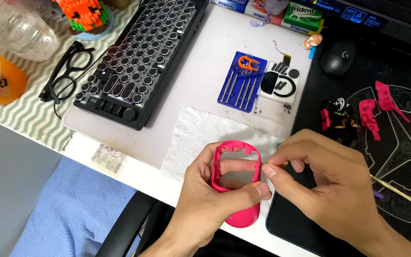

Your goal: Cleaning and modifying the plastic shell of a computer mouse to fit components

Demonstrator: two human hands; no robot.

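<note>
While the glossy pink plastic mouse shell [236,183] sits hollow side up above the desk's front edge, the left hand [210,204] wraps it, thumb across the open frame. The right hand [324,181] pinches at its right rim, fingertips pressed together. Behind lies a crumpled white paper towel [200,133]. Farther back, a blue tray [242,82] carries slim metal screwdrivers. Loose pink plastic parts [372,114] rest on the black mat [405,166] to the right.

A white desk [120,164] bears a keyboard [139,57], paper towel [196,133] and black mat [396,143].
</note>
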